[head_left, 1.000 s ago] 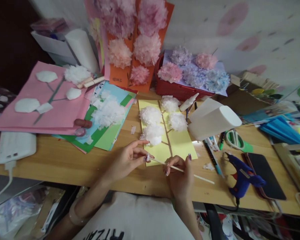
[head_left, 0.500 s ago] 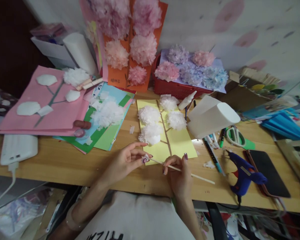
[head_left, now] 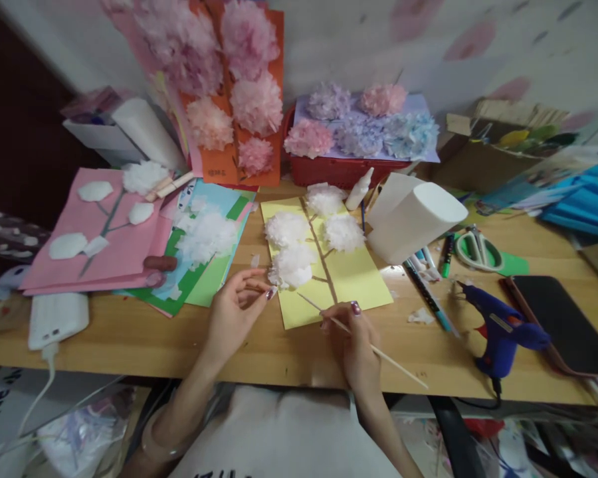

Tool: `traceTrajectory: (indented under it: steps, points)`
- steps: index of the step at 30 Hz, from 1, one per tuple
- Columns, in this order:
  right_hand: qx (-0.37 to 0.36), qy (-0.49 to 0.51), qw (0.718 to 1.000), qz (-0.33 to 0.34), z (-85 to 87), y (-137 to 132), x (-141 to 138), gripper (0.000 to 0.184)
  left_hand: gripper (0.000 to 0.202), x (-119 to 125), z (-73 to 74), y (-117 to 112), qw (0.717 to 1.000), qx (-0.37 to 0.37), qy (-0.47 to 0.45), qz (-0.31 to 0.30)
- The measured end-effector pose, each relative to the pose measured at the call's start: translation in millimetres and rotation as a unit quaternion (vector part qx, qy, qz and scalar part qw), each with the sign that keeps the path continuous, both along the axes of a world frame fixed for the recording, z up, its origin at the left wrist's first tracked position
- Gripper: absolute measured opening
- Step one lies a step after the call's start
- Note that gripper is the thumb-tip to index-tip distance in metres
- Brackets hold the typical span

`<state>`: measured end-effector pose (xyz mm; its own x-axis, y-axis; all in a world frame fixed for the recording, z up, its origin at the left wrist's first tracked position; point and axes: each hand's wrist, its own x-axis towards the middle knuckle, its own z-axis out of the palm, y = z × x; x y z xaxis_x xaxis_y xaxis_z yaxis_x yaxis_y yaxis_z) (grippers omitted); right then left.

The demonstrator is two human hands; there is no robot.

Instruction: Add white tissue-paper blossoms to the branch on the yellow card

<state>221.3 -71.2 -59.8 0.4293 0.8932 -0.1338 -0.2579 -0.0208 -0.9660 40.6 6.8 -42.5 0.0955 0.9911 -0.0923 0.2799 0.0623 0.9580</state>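
Observation:
My right hand (head_left: 355, 345) is closed round a thin wooden stick (head_left: 398, 365); the stick's tip rests over the lower part of a yellow card (head_left: 356, 279). The card lies on the wooden table (head_left: 129, 332) and carries several white tissue flowers (head_left: 292, 265) along a brown stem line. My left hand (head_left: 234, 309) hovers left of the card, its fingertips pinched on a small white scrap of tissue close to the lowest flower.
A blue glue gun (head_left: 503, 328), pens (head_left: 428, 299), scissors (head_left: 476, 249), a dark phone (head_left: 563, 325) and a white roll (head_left: 416, 222) lie to the right. Pink and green sheets (head_left: 124, 245) lie left, with a white power bank (head_left: 57, 318). A red basket (head_left: 349, 171) stands behind.
My left hand has come off the stick's tip and moved left and up toward the lowest flower. The stick now tilts more steeply. The camera view has shifted.

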Motion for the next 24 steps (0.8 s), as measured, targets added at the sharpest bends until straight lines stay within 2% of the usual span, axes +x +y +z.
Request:
traceTrajectory:
  steps: [2, 3, 6, 8, 10, 13, 20, 24]
  points:
    - [0.005, -0.043, 0.999, 0.015, 1.7, -1.1, -1.9, 0.044, 0.028, 4.4, -0.6, 3.0, 0.989, 0.106, 0.099, -0.011]
    - [0.009, -0.063, 0.998, 0.03, 2.5, -1.6, -2.5, 0.043, 0.027, 5.9, -1.0, 4.7, 0.974, 0.17, 0.15, -0.025]
    - [0.017, -0.11, 0.992, 0.064, 3.3, -1.9, -3.1, 0.045, 0.028, 7.6, -2.8, 10.1, 0.903, 0.336, 0.257, -0.077]
    - [0.015, -0.133, 0.988, 0.071, 2.4, -0.8, -3.0, 0.044, 0.033, 7.2, -4.6, 13.1, 0.861, 0.397, 0.304, -0.092]
    - [0.01, -0.154, 0.985, 0.076, 1.2, 1.2, -3.3, 0.043, 0.036, 6.6, -6.8, 15.0, 0.835, 0.42, 0.344, -0.094]
    - [0.003, -0.173, 0.981, 0.086, 1.7, 4.9, -4.3, 0.041, 0.036, 6.0, -10.5, 15.6, 0.82, 0.425, 0.371, -0.097]
    - [-0.005, -0.23, 0.963, 0.139, 15.4, 13.4, -7.5, 0.035, 0.035, 3.6, -18.1, 16.0, 0.829, 0.403, 0.373, -0.1]
    - [-0.01, -0.266, 0.954, 0.136, 12.5, 16.0, -10.0, 0.035, 0.03, 3.1, -19.1, 15.7, 0.835, 0.399, 0.364, -0.11]
